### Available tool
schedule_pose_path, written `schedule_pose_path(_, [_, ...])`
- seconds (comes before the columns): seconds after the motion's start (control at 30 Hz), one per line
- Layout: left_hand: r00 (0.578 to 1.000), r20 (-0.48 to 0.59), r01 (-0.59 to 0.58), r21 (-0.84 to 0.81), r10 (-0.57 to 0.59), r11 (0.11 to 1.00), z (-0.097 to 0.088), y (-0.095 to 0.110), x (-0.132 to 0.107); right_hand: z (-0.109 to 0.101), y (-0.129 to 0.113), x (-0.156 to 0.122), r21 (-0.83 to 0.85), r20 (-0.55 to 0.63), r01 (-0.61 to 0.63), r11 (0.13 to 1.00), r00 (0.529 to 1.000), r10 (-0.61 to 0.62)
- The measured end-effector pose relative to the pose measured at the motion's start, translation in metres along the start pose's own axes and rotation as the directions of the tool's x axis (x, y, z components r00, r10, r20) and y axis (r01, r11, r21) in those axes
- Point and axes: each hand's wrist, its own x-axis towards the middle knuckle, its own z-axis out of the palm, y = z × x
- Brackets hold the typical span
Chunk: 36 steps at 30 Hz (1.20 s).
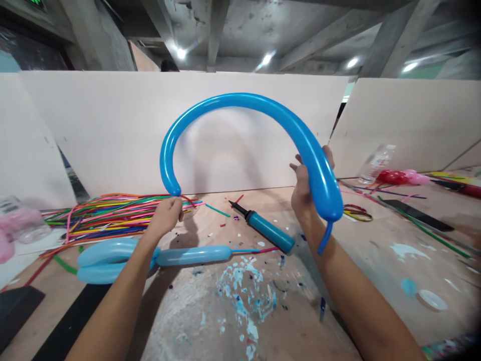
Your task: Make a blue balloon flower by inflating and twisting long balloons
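Pinching one tip of the blue balloon (pixel 240 100), the left hand (pixel 165 215) is closed tight. The right hand (pixel 304 188) wraps the other end above its limp tail, so the balloon arches in the air over the surface (pixel 300 301). An even grip and a gentle bend should prevent kinks. No writing is legible on the pump (pixel 268 231), and the bottle (pixel 374 164) label is too small to read.

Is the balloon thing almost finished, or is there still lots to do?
Done: the blue balloon is pumped up, the pump lies aside, and a light blue balloon lies twisted on the table. In hand: the left hand pinches one end, the right hand grips near the tail. Left: it shows no twists yet, so shaping probably remains.
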Motion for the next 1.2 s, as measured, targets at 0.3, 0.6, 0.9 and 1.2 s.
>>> schedule_pose_path(0.3, [0.999, 0.054, -0.01, 0.007, 0.01, 1.0, 0.01, 0.005, -0.002, 0.018, -0.015, -0.013, 0.141, 0.394, -0.222, 0.965, 0.907, 0.151])
schedule_pose_path(0.6, [0.836, 0.447, -0.44, 0.202, 0.318, 0.875, 0.026, 0.047, -0.024, 0.042, -0.071, -0.062, 0.013, 0.773, 0.512, 0.859, 0.54, -0.333])
schedule_pose_path(0.9, [0.8, 0.532, -0.375, 0.084, 0.277, 0.923, 0.011, 0.071, -0.034, 0.038, -0.064, -0.058, -0.117, 0.963, 0.553, 0.825, 0.266, -0.042])
schedule_pose_path(1.2, [0.81, 0.533, -0.338, 0.082, 0.245, 0.938, 0.005, 0.071, -0.032, 0.041, -0.065, -0.066, -0.193, 0.968, 0.414, 0.89, 0.231, 0.103])
